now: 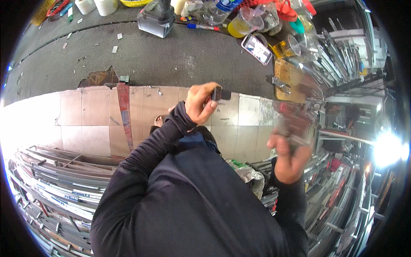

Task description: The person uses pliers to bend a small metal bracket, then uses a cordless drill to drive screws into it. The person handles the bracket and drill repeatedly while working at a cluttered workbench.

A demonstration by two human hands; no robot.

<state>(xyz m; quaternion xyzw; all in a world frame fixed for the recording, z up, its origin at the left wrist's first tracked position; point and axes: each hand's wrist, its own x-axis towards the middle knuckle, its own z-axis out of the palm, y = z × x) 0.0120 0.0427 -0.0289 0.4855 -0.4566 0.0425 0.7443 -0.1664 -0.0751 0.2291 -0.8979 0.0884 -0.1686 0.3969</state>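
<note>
1. From where I stand, the left hand [198, 103] pinches a small dark piece [217, 94] between thumb and fingers, just by the near edge of the surface [184, 64].
2. That piece could drop onto the tiled floor [244, 139], I'd say, if the fingertip hold loosens.
3. The right hand [291, 160] is blurred, its fingers bent beside a reddish-dark shape [295, 122]; I cannot tell whether it grips it.
4. A careless sweep by that hand might knock the metal fitting [280, 85] off the surface's edge, since it lies so near.
5. The phone [257, 49] might get splashed if a cup beside it were tipped.
6. My count: one pinched piece, one reddish-dark shape, one phone, one blue-and-red marker [203, 27], two white rolls [106, 6]; the pale chips are too scattered to number surely.
</note>
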